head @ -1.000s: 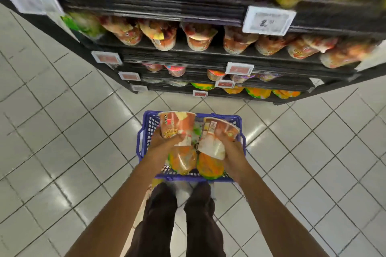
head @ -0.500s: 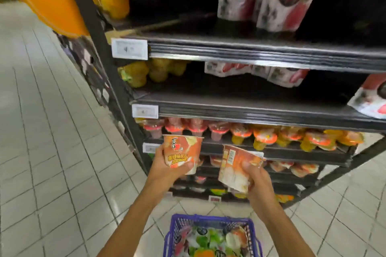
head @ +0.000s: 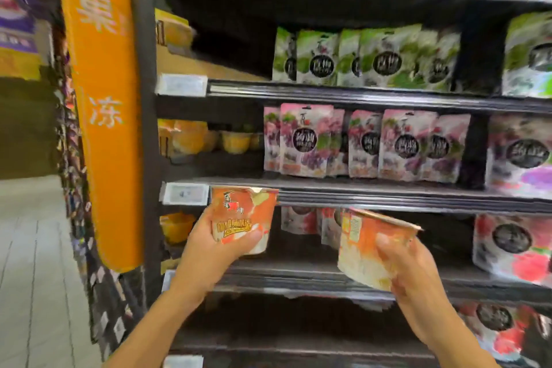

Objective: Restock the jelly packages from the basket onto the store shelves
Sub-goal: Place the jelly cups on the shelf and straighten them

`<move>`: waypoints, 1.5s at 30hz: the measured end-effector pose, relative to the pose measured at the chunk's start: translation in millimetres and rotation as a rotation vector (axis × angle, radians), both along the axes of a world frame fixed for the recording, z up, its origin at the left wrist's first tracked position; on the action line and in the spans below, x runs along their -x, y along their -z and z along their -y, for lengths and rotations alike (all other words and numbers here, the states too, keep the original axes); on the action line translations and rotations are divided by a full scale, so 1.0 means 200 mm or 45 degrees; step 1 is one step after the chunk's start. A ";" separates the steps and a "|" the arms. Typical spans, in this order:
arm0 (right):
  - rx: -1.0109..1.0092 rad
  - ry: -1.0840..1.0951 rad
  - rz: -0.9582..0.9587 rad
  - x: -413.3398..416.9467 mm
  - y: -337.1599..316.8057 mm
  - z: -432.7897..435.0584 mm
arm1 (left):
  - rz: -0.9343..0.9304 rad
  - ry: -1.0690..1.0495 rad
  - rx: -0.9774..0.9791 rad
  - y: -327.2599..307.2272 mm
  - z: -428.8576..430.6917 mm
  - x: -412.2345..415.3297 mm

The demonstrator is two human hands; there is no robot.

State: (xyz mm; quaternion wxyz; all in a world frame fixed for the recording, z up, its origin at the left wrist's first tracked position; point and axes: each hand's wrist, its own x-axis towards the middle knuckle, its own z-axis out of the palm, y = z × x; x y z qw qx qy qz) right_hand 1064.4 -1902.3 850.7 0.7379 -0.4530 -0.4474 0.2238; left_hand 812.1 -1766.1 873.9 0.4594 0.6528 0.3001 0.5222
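The upright jelly cup (head: 243, 215) sits in the left grip (head: 212, 245), fingers and thumb curled round its lower half. The tilted jelly cup (head: 364, 245) lies in the right grip (head: 409, 266), held by its side. Both hang just before the shelf (head: 298, 275), which shows bare board behind them. I judge it best to level the tilted one, then slide each in label-forward near the yellow package (head: 176, 227). The basket is out of view, and blur smears the price tag (head: 185, 193) and labels.

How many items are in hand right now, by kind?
Orange jelly cups: 2, the left cup in the left hand and the right cup in the right hand
Pouches: 0 in hand, all on the shelves
Total in hand: 2
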 end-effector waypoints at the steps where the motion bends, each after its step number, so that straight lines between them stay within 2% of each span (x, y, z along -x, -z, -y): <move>1: -0.039 0.005 0.017 -0.02 -0.08 0.01 | 0.028 -0.003 -0.039 -0.08 -0.01 -0.01; 9: -0.368 -0.124 0.006 -0.11 -0.75 -0.06 | 0.165 -0.038 -0.466 -0.75 -0.07 -0.15; 13: -0.436 -0.090 0.141 -0.12 -1.13 -0.12 | 0.196 -0.065 -0.598 -1.11 -0.11 -0.23; 19: -0.504 0.048 0.176 -0.08 -1.63 -0.24 | 0.138 -0.061 -0.736 -1.57 -0.19 -0.30; 23: -0.504 0.150 0.202 -0.09 -1.88 -0.33 | 0.138 -0.217 -0.781 -1.79 -0.26 -0.31; 31: -0.450 0.379 0.255 -0.15 -2.26 -0.51 | 0.052 -0.335 -0.898 -2.00 -0.42 -0.39; 35: -0.453 0.579 0.302 -0.19 -2.39 -0.60 | -0.107 -0.371 -0.962 -2.01 -0.52 -0.44; 38: -0.488 0.701 0.330 -0.21 -2.46 -0.65 | -0.053 -0.385 -0.945 -2.04 -0.57 -0.46; 45: -0.654 0.732 0.347 -0.29 -2.59 -0.72 | 0.072 -0.350 -0.896 -2.06 -0.62 -0.47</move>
